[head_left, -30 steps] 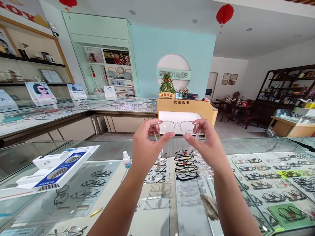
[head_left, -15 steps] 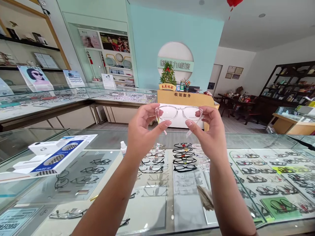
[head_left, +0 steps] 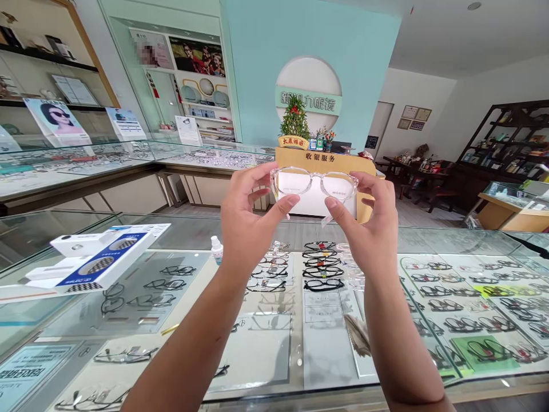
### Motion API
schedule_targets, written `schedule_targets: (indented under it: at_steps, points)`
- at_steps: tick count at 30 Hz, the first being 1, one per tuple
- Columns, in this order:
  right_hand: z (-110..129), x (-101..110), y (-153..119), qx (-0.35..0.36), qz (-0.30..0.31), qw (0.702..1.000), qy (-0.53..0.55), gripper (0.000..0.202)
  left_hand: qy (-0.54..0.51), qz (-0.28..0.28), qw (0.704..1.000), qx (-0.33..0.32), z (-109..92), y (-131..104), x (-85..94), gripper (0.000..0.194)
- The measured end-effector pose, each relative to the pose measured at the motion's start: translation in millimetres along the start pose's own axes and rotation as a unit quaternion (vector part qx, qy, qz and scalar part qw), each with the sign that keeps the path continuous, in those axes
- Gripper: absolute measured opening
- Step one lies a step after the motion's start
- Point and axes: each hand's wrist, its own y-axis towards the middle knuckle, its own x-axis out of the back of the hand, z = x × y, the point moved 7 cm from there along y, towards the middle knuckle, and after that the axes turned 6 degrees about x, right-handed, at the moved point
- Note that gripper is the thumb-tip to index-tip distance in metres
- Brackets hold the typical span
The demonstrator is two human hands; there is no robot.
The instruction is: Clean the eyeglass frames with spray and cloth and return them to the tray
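Between both hands I hold up a pair of clear-framed eyeglasses (head_left: 316, 176), with printed lettering on the lens at right. My left hand (head_left: 253, 212) pinches the left end of the frame, thumb below and fingers behind. At the other end my right hand (head_left: 366, 214) grips it the same way. A small white tag hangs under the right side. The glasses are raised above a glass display counter (head_left: 266, 355). Below them lie a column of black-framed glasses (head_left: 323, 269), a white spray bottle (head_left: 217, 250) and a brownish cloth (head_left: 358, 336).
An open white and blue box (head_left: 100, 263) rests on the counter at left. Many eyeglass frames (head_left: 465, 323) fill the case at right. Farther off stand a wooden cashier desk (head_left: 283, 155) with a plant (head_left: 295, 120) and another glass case (head_left: 158, 157) along the left.
My hands and the clear glasses sit slightly higher in view, still held at both ends. The whole scene has shifted a little as my head tilts.
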Motion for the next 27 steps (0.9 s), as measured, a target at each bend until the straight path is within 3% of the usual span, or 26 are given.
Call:
schedule_targets:
  at_steps: [11,19,27]
  points:
    - [6.4,2.9,-4.7,0.004,0.001,1.0,0.011,0.056,0.009,-0.011,1.0,0.016,1.9,0.3,5.1,0.049]
    - [12.8,-3.5,-5.0,0.01,0.018,1.0,0.019,0.047,-0.045,-0.056,0.997,0.02,7.8,1.8,9.7,0.054]
    - [2.8,-11.9,-4.3,-0.012,0.029,0.998,0.062,0.048,0.02,-0.097,0.994,-0.04,-7.1,-4.4,11.8,0.047]
